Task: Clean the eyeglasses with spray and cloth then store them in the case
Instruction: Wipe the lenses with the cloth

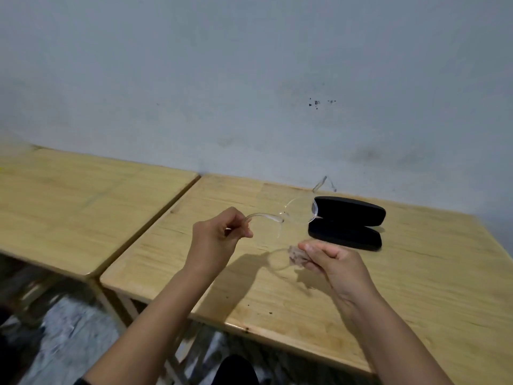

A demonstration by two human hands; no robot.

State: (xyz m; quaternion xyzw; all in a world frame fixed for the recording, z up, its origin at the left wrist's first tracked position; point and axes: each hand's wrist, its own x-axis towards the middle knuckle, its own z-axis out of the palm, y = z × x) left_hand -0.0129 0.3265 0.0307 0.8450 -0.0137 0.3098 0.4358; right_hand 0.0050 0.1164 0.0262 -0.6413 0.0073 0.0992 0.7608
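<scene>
Both hands are up over the table, sharing the glasses. Left hand pinches the end of one clear temple between thumb and fingers. Right hand is closed around a small crumpled cloth, pressing it at the near part of the frame, where the outline blurs; whether the cloth sits on a lens or on the rim I cannot tell. The frame is transparent and held in the air, its far lens overlapping the view of the case, with the second temple sticking up toward the wall.

That black case lies open on the table, just beyond the right hand, with nothing visible inside. No spray bottle shows anywhere in this view.

By my reading, the wiping stage is under way: cloth is on the glasses, so spraying is likely done, though nothing here proves it. What remains is finishing the wipe, folding the temples, laying the glasses in the case and shutting it.
</scene>
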